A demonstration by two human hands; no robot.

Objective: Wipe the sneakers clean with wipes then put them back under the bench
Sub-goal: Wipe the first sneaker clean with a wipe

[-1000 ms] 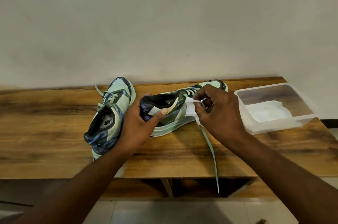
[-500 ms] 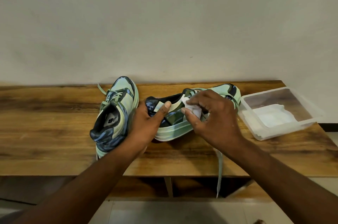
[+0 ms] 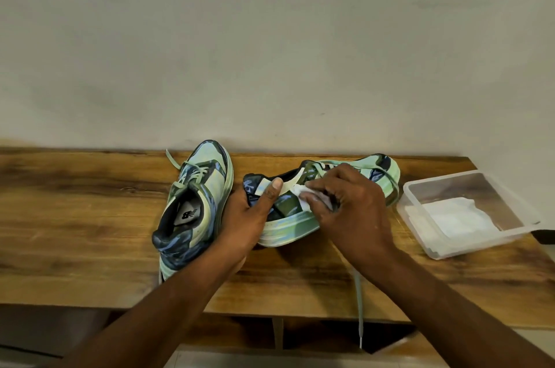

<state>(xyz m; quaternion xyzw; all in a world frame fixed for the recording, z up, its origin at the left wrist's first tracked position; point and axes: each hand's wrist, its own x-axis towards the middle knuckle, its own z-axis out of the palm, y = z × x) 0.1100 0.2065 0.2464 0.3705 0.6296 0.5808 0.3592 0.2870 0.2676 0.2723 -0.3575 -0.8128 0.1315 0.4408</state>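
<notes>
Two mint-green and navy sneakers lie on the wooden bench (image 3: 90,217). The left sneaker (image 3: 195,205) stands upright, toe toward the wall. The right sneaker (image 3: 288,226) is tipped on its side, toe pointing right. My left hand (image 3: 249,217) grips its heel, thumb over the collar. My right hand (image 3: 348,205) pinches a white wipe (image 3: 301,193) and presses it on the shoe's side near the tongue. A loose lace (image 3: 359,307) hangs over the bench's front edge.
A clear plastic tub (image 3: 426,235) with a stack of white wipes (image 3: 456,217) sits at the bench's right end. A plain wall rises right behind the bench. Open compartments with a divider (image 3: 277,334) show under the bench top.
The right sneaker has shifted a little to the right, nearer the tub. My right hand has drawn the wipe down from the tongue onto the shoe's side. The left hand keeps its hold.
</notes>
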